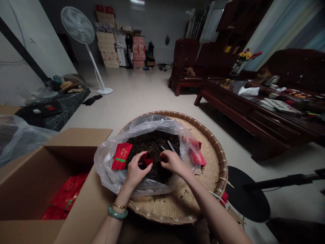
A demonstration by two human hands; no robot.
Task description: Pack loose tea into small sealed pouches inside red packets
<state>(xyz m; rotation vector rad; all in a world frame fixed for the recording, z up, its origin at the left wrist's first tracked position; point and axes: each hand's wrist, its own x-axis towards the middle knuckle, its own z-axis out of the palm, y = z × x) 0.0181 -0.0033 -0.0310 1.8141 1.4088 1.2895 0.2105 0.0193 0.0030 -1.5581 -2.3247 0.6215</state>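
Left hand [134, 172]: fingers curved, thumb opposed, holding a small red pouch [147, 160] between them, its mouth seemingly spread. Right hand [172, 162]: fingers narrow, fingertips drawn together just right of the pouch, over dark leaves [144, 140]; can't tell if I've pinched anything. Metal tool [171, 146] just beyond my right fingers, contact unclear. Leaves sit below both hands in a clear plastic bag [105, 171] on a round woven tray [222, 162]. Printed red packet [122, 156] left of my left fingers, pink-red packets [198, 156] right of my right hand. Open cardboard box [78, 136] further left. Step in hand, my read: filling the pouch with leaves. Next move calls for a steady, open mouth on the left and a small, tidy pinch on the right.
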